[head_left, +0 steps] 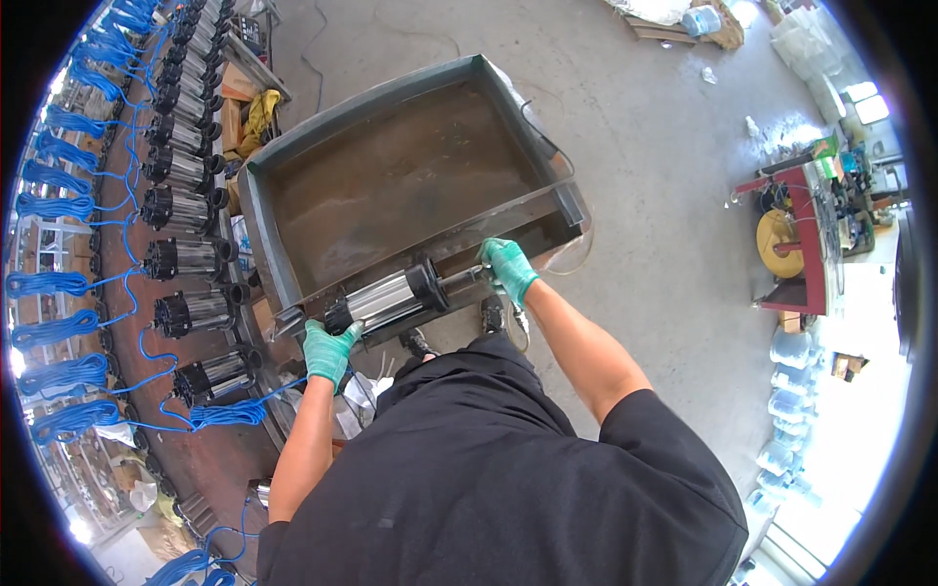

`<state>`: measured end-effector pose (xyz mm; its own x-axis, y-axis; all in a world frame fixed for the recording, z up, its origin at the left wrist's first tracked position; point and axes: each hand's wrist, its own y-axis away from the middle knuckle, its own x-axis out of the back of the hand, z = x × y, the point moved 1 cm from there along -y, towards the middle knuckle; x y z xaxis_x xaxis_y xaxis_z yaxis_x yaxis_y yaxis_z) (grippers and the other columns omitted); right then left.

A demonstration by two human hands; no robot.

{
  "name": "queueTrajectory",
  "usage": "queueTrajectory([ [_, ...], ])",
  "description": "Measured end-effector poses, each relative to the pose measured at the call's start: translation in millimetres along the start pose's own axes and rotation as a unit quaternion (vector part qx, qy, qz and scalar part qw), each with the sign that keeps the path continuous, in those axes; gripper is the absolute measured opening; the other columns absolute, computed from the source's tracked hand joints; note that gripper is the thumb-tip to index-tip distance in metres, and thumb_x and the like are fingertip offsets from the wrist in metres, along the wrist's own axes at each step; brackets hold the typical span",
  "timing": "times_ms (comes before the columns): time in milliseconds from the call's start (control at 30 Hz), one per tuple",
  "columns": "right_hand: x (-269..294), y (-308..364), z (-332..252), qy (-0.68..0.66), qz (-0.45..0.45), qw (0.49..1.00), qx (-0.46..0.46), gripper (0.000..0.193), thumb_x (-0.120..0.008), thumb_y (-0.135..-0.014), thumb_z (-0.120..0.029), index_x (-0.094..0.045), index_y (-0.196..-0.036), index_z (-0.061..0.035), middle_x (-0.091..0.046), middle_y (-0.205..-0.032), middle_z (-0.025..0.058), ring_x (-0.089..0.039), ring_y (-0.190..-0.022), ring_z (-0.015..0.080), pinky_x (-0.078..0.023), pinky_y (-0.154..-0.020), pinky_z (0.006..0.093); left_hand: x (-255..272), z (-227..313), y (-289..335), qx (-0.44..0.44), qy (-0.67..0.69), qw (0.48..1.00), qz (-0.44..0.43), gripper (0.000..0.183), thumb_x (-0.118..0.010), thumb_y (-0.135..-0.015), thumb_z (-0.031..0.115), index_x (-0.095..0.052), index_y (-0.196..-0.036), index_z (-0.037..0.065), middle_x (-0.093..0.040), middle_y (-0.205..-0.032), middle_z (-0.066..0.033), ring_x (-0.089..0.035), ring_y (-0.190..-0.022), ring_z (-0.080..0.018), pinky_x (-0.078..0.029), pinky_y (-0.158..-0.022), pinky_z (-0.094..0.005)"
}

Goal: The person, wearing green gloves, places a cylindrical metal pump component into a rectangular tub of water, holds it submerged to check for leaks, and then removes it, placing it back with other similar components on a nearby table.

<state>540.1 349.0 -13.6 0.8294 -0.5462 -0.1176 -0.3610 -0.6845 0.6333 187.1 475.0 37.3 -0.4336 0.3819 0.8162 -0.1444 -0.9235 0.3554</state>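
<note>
I hold a cylindrical pump (391, 298) with a shiny steel body and black ends, lying crosswise over the near rim of a large steel tank (293, 293) of murky water. My left hand (328, 352), in a green glove, grips its left end. My right hand (508, 269), also in a green glove, is closed on the black fitting at its right end. A blue cable (230, 415) runs from the left toward the pump.
A curved bench (127, 283) on the left carries a row of several similar pumps (191, 259) with coiled blue cables (49, 283). A red stand (806, 244) with a yellow reel sits on the concrete floor at right. Water bottles (787, 400) lie at lower right.
</note>
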Motion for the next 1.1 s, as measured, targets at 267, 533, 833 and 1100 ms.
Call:
queueTrajectory([
  [267, 1, 2, -5, -0.003, 0.015, 1.000, -0.021, 0.022, -0.046, -0.092, -0.014, -0.058, -0.074, -0.0148, -0.045, -0.056, -0.0001, -0.036, -0.042, 0.0114, -0.025, -0.040, 0.0287, -2, 9, 2, 0.010, 0.008, 1.000, 0.006, 0.076, -0.092, -0.070, 0.045, -0.057, -0.114, -0.006, -0.072, -0.103, -0.0251, -0.071, -0.096, -0.0393, -0.054, -0.086, -0.0423],
  [533, 42, 26, -34, 0.127, -0.059, 0.989, 0.043, 0.014, -0.055, -0.092, -0.010, -0.057, -0.106, -0.0097, -0.057, -0.079, 0.0004, -0.054, -0.063, 0.0151, -0.045, -0.051, 0.0337, -18, -4, 7, -0.015, 0.139, 0.990, 0.034, 0.064, -0.090, -0.078, 0.022, -0.049, -0.119, -0.005, -0.070, -0.104, -0.0138, -0.066, -0.091, -0.0224, -0.053, -0.084, -0.0338],
  [833, 158, -50, -58, 0.637, 0.216, 0.734, 0.090, 0.032, -0.059, -0.094, -0.021, -0.057, -0.120, -0.0040, -0.070, -0.106, 0.0290, -0.066, -0.101, 0.0489, -0.054, -0.087, 0.0548, -16, -18, 15, -0.012, 0.066, 0.995, 0.070, 0.077, -0.085, -0.078, 0.043, -0.047, -0.123, -0.007, -0.069, -0.110, -0.0282, -0.069, -0.103, -0.0423, -0.053, -0.089, -0.0451],
  [1100, 160, -63, -77, 0.654, 0.251, 0.709, 0.078, 0.039, -0.052, -0.100, -0.039, -0.062, -0.116, -0.0053, -0.070, -0.111, 0.0279, -0.066, -0.108, 0.0469, -0.052, -0.090, 0.0549, 0, 0, 23, 0.040, 0.028, 0.999, -0.020, 0.079, -0.073, -0.086, 0.056, -0.050, -0.132, -0.005, -0.062, -0.126, -0.0321, -0.060, -0.119, -0.0461, -0.049, -0.100, -0.0475],
])
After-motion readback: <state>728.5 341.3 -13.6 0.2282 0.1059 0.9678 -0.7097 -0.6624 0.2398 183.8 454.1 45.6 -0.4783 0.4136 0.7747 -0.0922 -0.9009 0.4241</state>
